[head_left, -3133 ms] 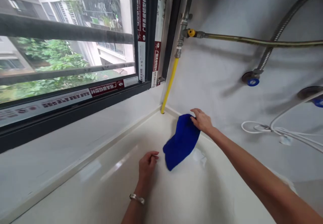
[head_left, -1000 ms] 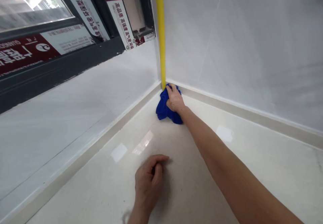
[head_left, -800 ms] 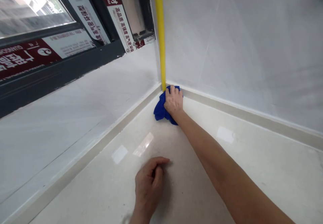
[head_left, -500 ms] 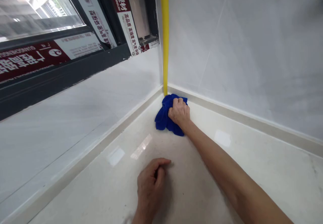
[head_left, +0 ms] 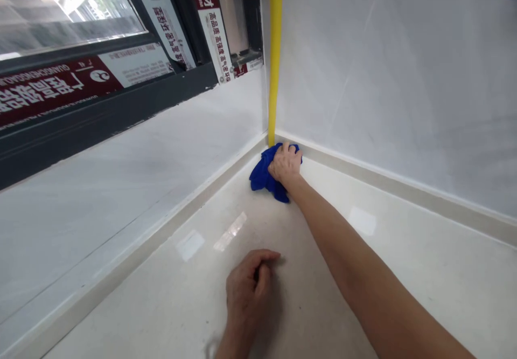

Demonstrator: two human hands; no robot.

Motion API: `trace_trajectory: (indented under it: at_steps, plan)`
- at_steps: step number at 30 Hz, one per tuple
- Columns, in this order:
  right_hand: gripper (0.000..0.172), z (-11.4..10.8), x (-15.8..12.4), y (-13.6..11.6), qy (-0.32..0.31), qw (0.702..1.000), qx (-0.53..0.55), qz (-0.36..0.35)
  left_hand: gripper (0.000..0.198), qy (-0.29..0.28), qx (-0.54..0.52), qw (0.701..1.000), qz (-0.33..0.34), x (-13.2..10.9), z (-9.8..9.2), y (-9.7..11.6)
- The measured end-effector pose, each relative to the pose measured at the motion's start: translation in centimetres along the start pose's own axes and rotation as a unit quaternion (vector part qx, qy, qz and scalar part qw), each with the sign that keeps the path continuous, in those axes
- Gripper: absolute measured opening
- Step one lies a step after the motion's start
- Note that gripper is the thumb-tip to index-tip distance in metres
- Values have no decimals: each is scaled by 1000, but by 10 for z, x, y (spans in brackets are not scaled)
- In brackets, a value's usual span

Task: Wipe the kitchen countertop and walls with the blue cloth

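Note:
In the far corner, my right hand [head_left: 286, 161] presses a bunched blue cloth [head_left: 264, 174] against the pale glossy surface [head_left: 194, 289], its fingers curled over the fabric. Part of the cloth spreads out to the left of the hand, close to the foot of the yellow strip [head_left: 275, 57]. Nearer to me, my left hand [head_left: 251, 283] is low over the same surface with nothing in it. Its index finger points right and the thumb is apart from it; the other fingers are mostly hidden.
Beige edging [head_left: 355, 178] runs along the foot of the grey right wall [head_left: 396, 78]. On the left, a white wall [head_left: 133, 186] rises to a dark window frame [head_left: 121, 116] with red and white labels. Small dark specks dot the surface.
My right hand has pushed the cloth slightly farther into the corner. The whole view has shifted a little; my left hand keeps about the same pose.

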State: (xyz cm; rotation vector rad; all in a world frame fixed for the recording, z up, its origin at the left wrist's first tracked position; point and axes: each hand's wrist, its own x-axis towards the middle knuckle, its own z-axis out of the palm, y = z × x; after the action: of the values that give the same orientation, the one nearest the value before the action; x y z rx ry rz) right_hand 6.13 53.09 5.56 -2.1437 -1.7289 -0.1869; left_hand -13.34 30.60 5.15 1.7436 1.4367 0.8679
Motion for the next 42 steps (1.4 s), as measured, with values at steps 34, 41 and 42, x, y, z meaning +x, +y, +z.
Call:
trace_trajectory:
  at_steps: [34,41,42]
  plan:
    - [72,6,3,22,-42,964,263,-3,38,-23,-40,996,-73,-4,8,5]
    - [57,19,32,31,-34,975,211,-62,37,-13,-41,996,-79,-6,9,8]
    - [56,20,35,32,-36,977,199,-62,36,-13,-41,996,-81,-6,10,8]
